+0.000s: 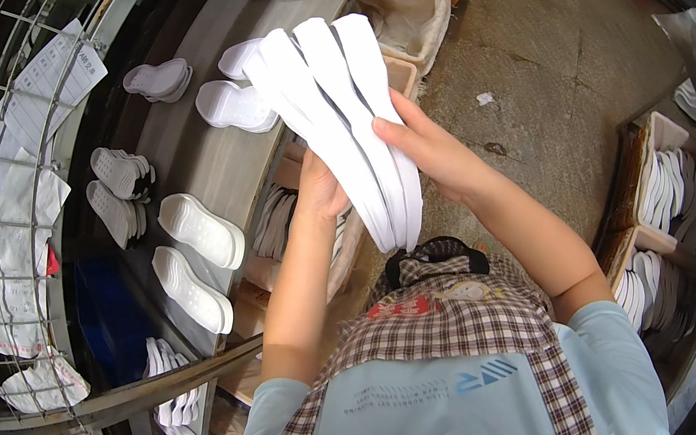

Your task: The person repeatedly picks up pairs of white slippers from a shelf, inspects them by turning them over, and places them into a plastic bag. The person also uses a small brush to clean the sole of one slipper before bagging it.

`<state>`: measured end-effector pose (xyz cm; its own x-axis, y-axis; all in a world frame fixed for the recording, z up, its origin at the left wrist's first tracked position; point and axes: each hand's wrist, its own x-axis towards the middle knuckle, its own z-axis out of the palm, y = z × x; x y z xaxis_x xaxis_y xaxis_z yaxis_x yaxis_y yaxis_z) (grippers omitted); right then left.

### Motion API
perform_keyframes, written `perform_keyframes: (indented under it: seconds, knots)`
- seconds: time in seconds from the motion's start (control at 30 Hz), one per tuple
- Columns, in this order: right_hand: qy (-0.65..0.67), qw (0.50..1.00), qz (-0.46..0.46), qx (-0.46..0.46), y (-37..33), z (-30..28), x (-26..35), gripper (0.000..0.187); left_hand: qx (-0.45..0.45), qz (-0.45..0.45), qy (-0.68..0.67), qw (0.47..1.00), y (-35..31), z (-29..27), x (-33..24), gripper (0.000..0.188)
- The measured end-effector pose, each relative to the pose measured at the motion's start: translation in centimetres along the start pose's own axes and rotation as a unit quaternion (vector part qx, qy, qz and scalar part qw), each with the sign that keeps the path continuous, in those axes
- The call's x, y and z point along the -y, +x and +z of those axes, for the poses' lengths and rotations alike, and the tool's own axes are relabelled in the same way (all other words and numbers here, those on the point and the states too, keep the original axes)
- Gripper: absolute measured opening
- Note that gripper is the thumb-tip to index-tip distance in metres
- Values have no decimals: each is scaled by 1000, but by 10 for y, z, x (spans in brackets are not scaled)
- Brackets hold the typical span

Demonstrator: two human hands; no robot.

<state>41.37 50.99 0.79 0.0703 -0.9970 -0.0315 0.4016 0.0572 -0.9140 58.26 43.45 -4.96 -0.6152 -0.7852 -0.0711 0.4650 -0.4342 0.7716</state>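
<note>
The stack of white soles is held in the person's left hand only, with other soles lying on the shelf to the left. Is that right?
Not quite: the left hand is not alone. The head view shows the right hand gripping the stack of white soles too. Other soles do lie on the shelf to the left.
</note>
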Motion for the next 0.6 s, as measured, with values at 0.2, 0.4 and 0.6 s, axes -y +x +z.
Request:
perform_keyframes:
  seconds: [0.2,0.4,0.6]
  knots:
    - [-8,1000,-3,20,0,7,15,74,-16,23,48,998,1,-8,-2,75]
    - [-3,1000,0,31,5,10,10,78,-19,-11,-62,998,0,-10,-4,64]
    - [-87,994,-54,25,6,14,7,84,-29,20,-50,998,-3,0,-12,50]
